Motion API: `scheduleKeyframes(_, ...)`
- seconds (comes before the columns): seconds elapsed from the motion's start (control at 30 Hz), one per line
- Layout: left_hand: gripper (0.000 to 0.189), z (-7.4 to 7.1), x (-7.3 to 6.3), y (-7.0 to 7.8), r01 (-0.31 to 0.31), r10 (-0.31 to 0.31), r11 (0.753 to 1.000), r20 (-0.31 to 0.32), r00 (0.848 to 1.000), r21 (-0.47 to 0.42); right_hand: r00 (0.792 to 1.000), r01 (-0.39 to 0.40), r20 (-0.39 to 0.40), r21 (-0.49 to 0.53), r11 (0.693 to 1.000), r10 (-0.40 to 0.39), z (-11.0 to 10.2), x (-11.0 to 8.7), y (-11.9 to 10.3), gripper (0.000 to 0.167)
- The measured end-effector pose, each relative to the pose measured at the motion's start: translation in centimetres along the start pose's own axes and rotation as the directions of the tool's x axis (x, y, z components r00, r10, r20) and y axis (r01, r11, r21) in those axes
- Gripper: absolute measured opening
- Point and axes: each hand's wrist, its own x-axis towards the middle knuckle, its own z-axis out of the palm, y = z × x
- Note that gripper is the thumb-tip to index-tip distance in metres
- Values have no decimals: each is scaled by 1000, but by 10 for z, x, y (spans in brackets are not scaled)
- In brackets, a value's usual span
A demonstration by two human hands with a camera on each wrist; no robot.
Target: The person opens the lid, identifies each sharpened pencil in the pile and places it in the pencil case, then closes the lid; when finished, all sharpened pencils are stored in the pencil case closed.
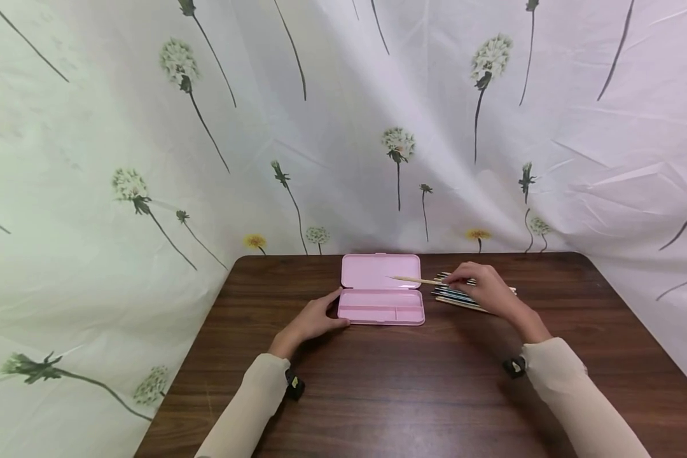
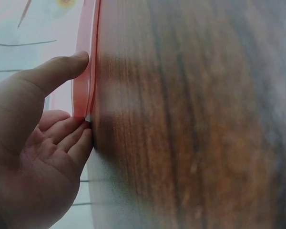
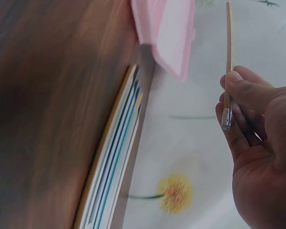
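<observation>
**One pencil lifted beside an open pink case**

The right hand (image 1: 483, 289) pinches a single wooden pencil (image 1: 418, 280) near its eraser end, thumb and fingers closed round the shaft; its sharpened tip points left over the open lid of the pink pencil case (image 1: 381, 298), at the centre of the head view. The remaining pencils (image 1: 457, 298) lie in a tight row on the counter (image 1: 412, 381) just right of the case, partly under that hand. The left hand (image 1: 315, 320) rests against the case's left edge, its fingers fairly straight and touching the plastic rather than wrapping it.

The pinch sits far back on the shaft, so the long free end could swing and the pencil may slip or land across the tray's divider instead of in a compartment. The light case would likely slide or tip its lid if the left hand's bracing eased. The right hand's heel might also scatter the row beneath it.

The counter is dark wood grain. Behind and to both sides hangs pale creased fabric printed with dandelions.
</observation>
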Motion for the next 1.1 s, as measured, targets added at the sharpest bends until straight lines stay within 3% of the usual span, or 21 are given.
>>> scheduleKeyframes(0.27, 86, -1, 0, 0, 6, -6, 1000, 4, 1000, 6, 996, 90, 7, 48, 995, -91, 17, 32, -17, 19)
scheduleKeyframes(0.47, 87, 0, 1, -1, 5, -5, 1000, 4, 1000, 24, 996, 65, 52, 89, 994, -70, 27, 49, -27, 19)
scheduleKeyframes(0.7, 87, 0, 1, -2, -7, 7, 1000, 2, 1000, 27, 993, 78, 75, 118, 990, -88, 46, 62, -25, 18)
scheduleKeyframes(1.1, 86, -1, 1, -2, 0, 0, 1000, 7, 1000, 24, 973, -128, 206, 121, 984, 101, 72, 68, -17, 17)
